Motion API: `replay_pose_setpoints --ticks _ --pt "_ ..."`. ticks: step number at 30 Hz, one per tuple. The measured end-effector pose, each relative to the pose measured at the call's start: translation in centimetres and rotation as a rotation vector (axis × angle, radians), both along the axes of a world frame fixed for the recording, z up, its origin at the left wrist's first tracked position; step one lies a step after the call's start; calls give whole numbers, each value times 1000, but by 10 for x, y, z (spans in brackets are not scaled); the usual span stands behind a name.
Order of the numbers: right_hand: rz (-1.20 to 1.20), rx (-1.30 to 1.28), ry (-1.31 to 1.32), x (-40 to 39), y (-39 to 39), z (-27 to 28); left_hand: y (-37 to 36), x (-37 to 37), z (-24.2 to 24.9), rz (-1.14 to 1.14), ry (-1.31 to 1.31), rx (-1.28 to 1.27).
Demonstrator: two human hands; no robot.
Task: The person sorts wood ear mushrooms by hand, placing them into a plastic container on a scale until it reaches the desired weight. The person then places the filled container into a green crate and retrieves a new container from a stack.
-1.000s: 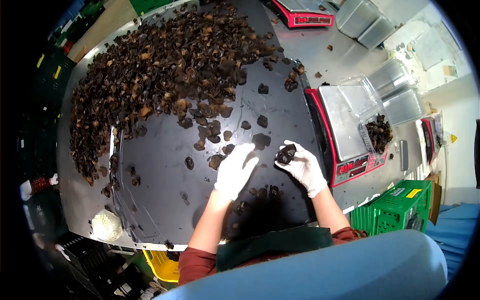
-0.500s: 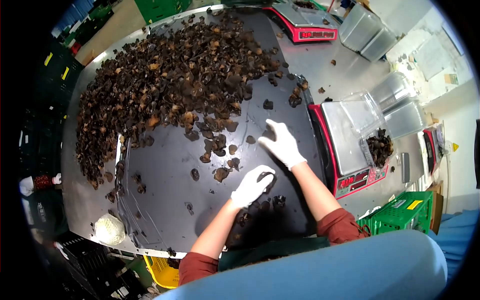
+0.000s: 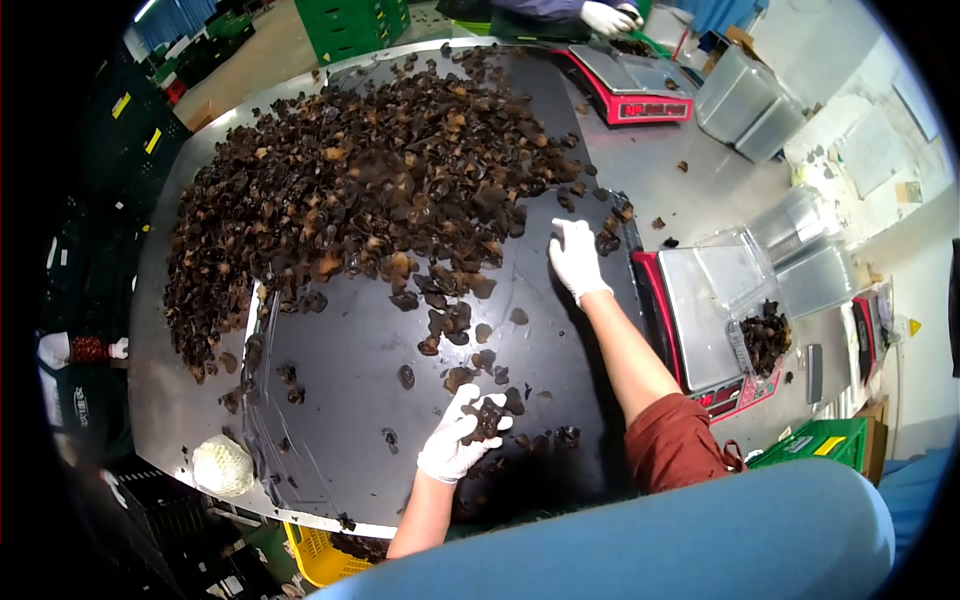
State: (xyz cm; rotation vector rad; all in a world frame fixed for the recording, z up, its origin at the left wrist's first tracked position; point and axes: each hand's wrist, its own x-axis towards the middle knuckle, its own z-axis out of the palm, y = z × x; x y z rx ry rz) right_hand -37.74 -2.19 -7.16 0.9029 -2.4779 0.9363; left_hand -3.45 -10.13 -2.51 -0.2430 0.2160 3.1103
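Observation:
My left hand (image 3: 458, 437), in a white glove, is turned palm up at the near middle of the table. Its fingers curl around a dark clump of wood ear mushrooms (image 3: 487, 420). Farther out, my right hand (image 3: 577, 262), gloved too, reaches down to the dark sheet just right of the big pile of wood ear mushrooms (image 3: 370, 180). Its fingers are bent, and whatever they hold is hidden under them. Right beside that hand lies a small group of mushrooms (image 3: 608, 240). Loose pieces (image 3: 455, 325) are scattered between the pile and my left hand.
To the right stands a red scale (image 3: 700, 310), with a clear tub of mushrooms (image 3: 765, 340) by it. Another scale (image 3: 645, 105) sits at the back, near a co-worker's gloved hands (image 3: 610, 17). A white netted ball (image 3: 222, 466) rests at the left edge; a yellow basket (image 3: 318, 555) is below.
My right hand has moved forward, over where a loose mushroom lay. My left hand has drawn back and turned palm up with mushrooms in it. The view has shifted; a co-worker's hands now show.

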Motion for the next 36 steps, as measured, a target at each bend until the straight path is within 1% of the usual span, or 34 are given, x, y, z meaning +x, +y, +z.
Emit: replay_pose_setpoints --ticks 1,3,4,5,7,9,11,12,13,15,16,17,18,20,21,23,25,27,28,29,30,31,33,34,35,36 --pt "6 59 69 2 -4 -5 -2 -1 2 4 -2 8" --pt "258 163 61 8 -8 -8 -10 -4 4 44 -37 -62" --pt "353 225 40 13 -11 -6 -14 -7 7 65 -56 -96" --pt "396 181 -40 21 -13 -5 -17 -9 13 116 -141 -162" --pt "342 89 -269 44 -23 10 -26 -12 4 204 -217 -232" --pt "341 70 -356 60 -34 15 -36 -21 7 272 -327 -409" --pt "470 182 -333 69 -45 19 -48 -30 7 338 -468 -567" --pt "484 237 -387 80 -49 28 -53 -35 6 387 -509 -628" --pt "573 265 -403 90 -50 34 -60 -37 4 403 -520 -730" --pt "793 391 -299 107 -47 34 -68 -43 4 513 -516 -902" --pt "945 408 -409 113 -43 37 -74 -46 4 553 -529 -927" --pt "1097 425 -521 115 -38 40 -81 -48 6 548 -605 -1092" --pt "1182 401 -511 113 -33 38 -89 -49 2 554 -608 -1204" --pt "917 361 -532 104 -35 63 -105 -52 -5 553 -621 -1432" --pt "785 341 -541 96 -38 72 -114 -57 -20 596 -612 -1581" --pt "431 89 -523 74 -47 55 -119 -70 -10 648 -529 -1993" --pt "305 101 -298 54 -57 39 -120 -83 -12 566 -512 -2121" --pt "335 241 -328 58 -62 29 -116 -96 -13 439 -545 -2350" --pt "350 308 -338 61 -65 28 -114 -101 -13 264 -604 -2432" --pt "448 370 -356 65 -64 29 -113 -105 -12 83 -661 -2503" --pt "503 371 -379 72 -60 30 -112 -106 -15 123 -664 -2555" --pt "559 372 -403 83 -56 36 -113 -104 -14 67 -671 -2523" --pt "589 458 -654 98 -37 53 -116 -97 -12 -47 -687 -2453" --pt "614 389 -635 105 -25 50 -112 -88 -13 -10 -689 -2430" --pt "562 422 -841 105 -13 52 -111 -75 -18 55 -637 -2364" --pt "569 319 -810 106 1 46 -110 -63 -17 64 -618 -2317"
